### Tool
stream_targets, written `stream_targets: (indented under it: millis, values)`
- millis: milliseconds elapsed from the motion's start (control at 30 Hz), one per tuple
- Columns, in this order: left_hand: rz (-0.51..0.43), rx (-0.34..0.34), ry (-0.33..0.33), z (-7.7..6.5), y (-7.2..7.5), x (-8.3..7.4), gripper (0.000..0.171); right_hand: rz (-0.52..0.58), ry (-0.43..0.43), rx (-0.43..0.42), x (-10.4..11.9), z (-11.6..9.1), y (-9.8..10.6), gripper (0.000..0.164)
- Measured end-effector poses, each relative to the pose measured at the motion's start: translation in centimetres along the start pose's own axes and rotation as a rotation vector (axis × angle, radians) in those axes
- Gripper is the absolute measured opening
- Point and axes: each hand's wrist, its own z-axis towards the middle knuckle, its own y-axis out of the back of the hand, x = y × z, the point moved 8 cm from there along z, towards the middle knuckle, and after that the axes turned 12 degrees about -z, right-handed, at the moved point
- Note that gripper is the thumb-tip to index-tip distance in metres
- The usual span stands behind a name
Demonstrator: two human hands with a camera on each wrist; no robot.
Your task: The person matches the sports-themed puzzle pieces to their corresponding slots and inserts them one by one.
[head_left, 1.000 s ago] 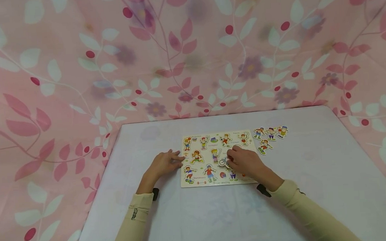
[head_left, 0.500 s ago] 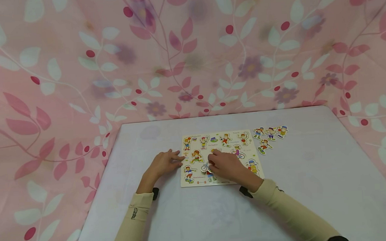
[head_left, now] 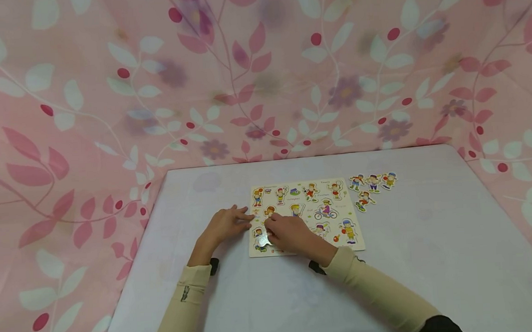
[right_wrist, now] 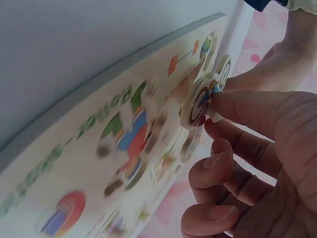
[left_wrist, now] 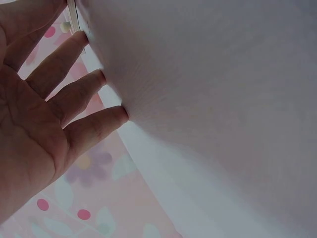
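My right hand (head_left: 292, 234) is over the lower left of a puzzle board (head_left: 359, 244). In the right wrist view, its thumb and index finger pinch a thin wooden puzzle piece (right_wrist: 197, 106) with round wheel shapes, tilted above the board. Its other fingers are curled and hold nothing. The held piece glints in the head view. My left hand (head_left: 226, 224) lies at the board's left edge with fingers spread. In the left wrist view, several of its fingertips (left_wrist: 121, 113) touch the white table; the thumb side is cut off beside the board's edge.
Several loose puzzle pieces (head_left: 373, 183) in children's shapes lie right of the board, one (head_left: 364, 201) nearer than the others. Sports figures cover the board, among them a bicycle rider (head_left: 325, 210). A pink floral cloth (head_left: 261, 76) hangs behind the white table (head_left: 432, 227).
My right hand has moved left across the board, from its right-centre to its lower left, with the wheeled puzzle piece. My left hand has stayed at the board's left edge.
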Motion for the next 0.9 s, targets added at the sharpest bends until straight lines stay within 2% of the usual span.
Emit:
stream_targets:
  millis: [133,433,900]
  values:
    - [-0.017,-0.003,-0.005,-0.1,0.0,0.0,0.032,0.010,0.007,0.014,0.6,0.7,-0.5,0.010]
    - [-0.026,-0.011,-0.024,0.1,-0.1,0.2,0.031,0.020,-0.015,0.107,1.1,1.4,-1.2,0.006]
    - [-0.010,0.007,-0.009,0.1,0.0,0.2,0.033,-0.003,0.005,0.081,1.1,1.9,-0.7,0.007]
